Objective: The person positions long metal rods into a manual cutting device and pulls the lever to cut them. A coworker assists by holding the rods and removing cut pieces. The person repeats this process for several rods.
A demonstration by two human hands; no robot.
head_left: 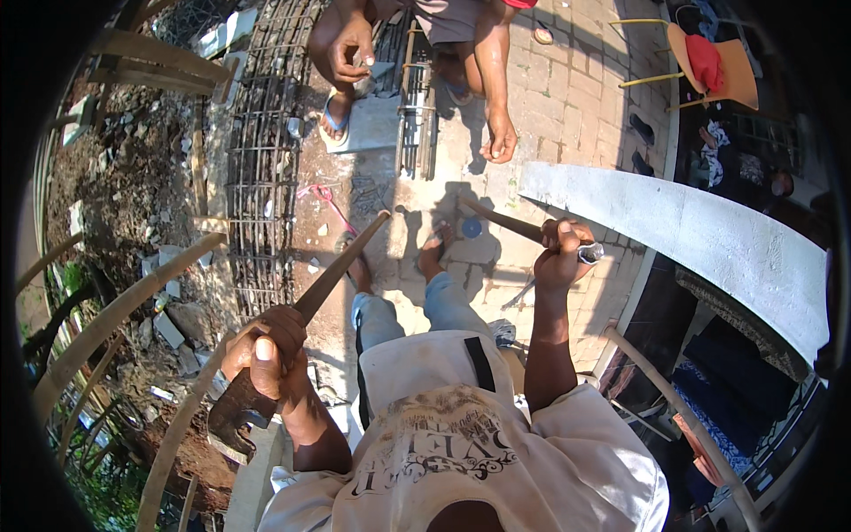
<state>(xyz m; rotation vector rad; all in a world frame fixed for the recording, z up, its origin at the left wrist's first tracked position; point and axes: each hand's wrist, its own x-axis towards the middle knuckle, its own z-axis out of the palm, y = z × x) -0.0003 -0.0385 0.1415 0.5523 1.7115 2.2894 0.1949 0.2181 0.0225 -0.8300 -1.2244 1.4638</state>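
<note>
In my left hand (266, 350) is a long rusty metal bar (341, 263), its fingers wrapped round it. The bar's thin end points away over the ground, and a hooked, jaw-like head (238, 415) sticks out below my fist. My right hand (564, 252) is closed round another long dark bar (503, 220). That one tapers toward the middle, and its hollow, pipe-like end (590, 254) shows beside my fist. Both bars are held apart from each other, in front of my knees.
Across from me a person in shorts (448, 19) sits low beside steel bars (413, 106). A long rebar cage (259, 168) lies left, with rubble (133, 191) beyond it. Wooden poles (124, 319) stand near left. At right are a pale curved panel (700, 235) and an orange chair (731, 75).
</note>
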